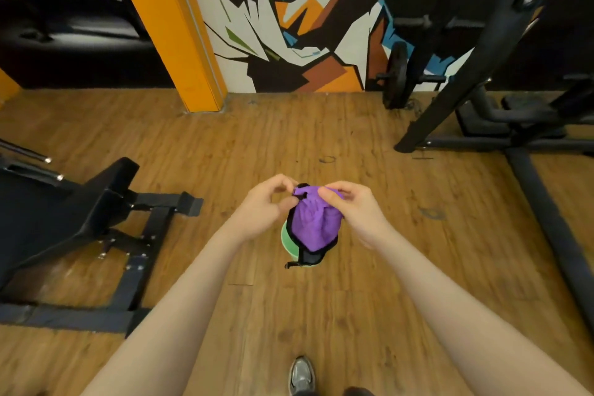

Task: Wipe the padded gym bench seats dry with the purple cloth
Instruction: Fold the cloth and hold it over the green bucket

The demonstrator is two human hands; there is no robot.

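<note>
The purple cloth [316, 225] is held bunched at chest height over the wooden floor [369, 299], pinched at its top edge by the left hand [263, 206] and right hand [352, 207], close together, probably to unfold it for wiping. A black padded bench [58, 212] stands at nine o'clock, well apart from the cloth and not yet touched

nothing to read

no words, brand names, numbers or signs can be read anywhere in the view. the painted wall [305, 26] carries only jagged colour shapes, no letters. the cloth [316, 222], the bench [64, 212] and the shoe [301, 374] show no legible labels.
</note>
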